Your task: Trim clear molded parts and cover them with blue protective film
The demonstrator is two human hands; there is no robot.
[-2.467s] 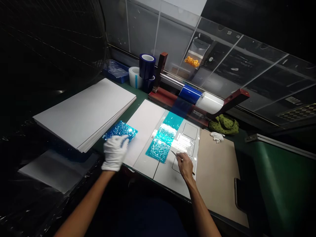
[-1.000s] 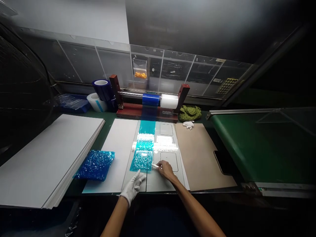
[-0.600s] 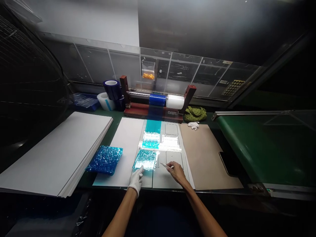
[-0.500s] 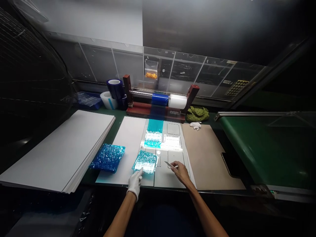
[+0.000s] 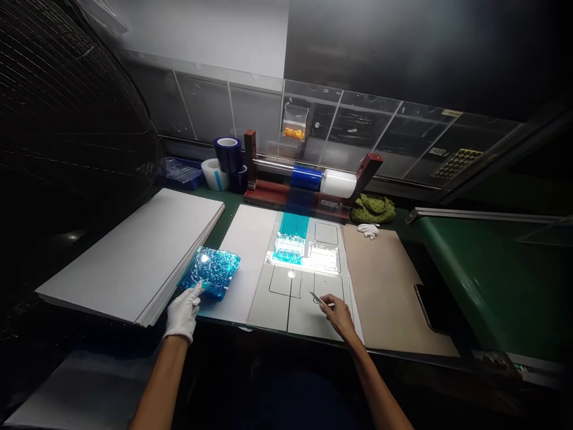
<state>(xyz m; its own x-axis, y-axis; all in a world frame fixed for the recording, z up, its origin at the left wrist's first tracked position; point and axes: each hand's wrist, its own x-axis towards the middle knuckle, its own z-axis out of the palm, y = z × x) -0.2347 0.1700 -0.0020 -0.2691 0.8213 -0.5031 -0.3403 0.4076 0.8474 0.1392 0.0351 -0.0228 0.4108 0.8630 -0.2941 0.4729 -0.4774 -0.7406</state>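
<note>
My left hand [image 5: 182,315], in a white glove, is at the near edge of a stack of shiny blue film pieces [image 5: 213,272]. Its fingers close on the top piece, thumb side up. My bare right hand [image 5: 338,316] pinches a thin, pointed blade [image 5: 316,297] above a pale work board [image 5: 271,310] marked with black rounded outlines. A strip of teal-blue film [image 5: 293,226] runs from the blue film roll [image 5: 307,178] down onto this board, its loose end crinkled and glaring under the light.
A wooden roll stand [image 5: 275,194] also carries a white roll [image 5: 339,183]. Thick white sheets [image 5: 134,257] are stacked left, with spare tape rolls [image 5: 227,156] behind. Brown card [image 5: 387,286], a phone [image 5: 427,307] and a green conveyor belt [image 5: 487,275] lie right.
My left hand has carried a teal film piece from the board leftward onto the blue stack. My right hand stays over the board with the blade. The view has shifted left.
</note>
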